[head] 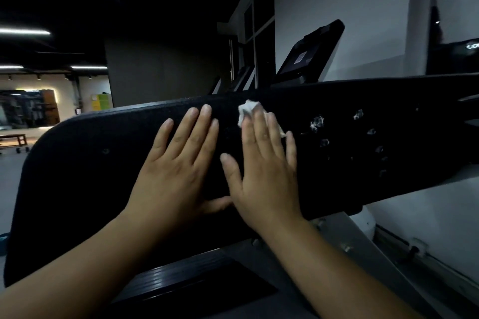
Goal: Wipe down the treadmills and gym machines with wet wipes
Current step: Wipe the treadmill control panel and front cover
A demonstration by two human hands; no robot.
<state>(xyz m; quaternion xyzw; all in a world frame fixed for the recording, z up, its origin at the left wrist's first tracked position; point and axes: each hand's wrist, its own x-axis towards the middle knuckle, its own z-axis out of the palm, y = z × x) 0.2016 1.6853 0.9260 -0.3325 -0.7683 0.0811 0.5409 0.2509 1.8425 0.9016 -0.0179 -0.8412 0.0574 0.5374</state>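
A wide black textured treadmill console panel [103, 163] stretches across the view, tilted up to the right. My left hand [178, 171] lies flat on it, fingers spread, holding nothing. Just to its right, my right hand [261, 171] presses a crumpled white wet wipe [247, 110] against the panel; the wipe pokes out beyond my fingertips. Wet, shiny marks [317, 123] dot the panel to the right of the wipe.
Below the panel lies the dark treadmill belt [197, 285] with a grey side rail [363, 248]. Another treadmill's console [308, 54] rises behind, against a pale wall. Far left, a lit gym area holds a bench [15, 138] and a mirror.
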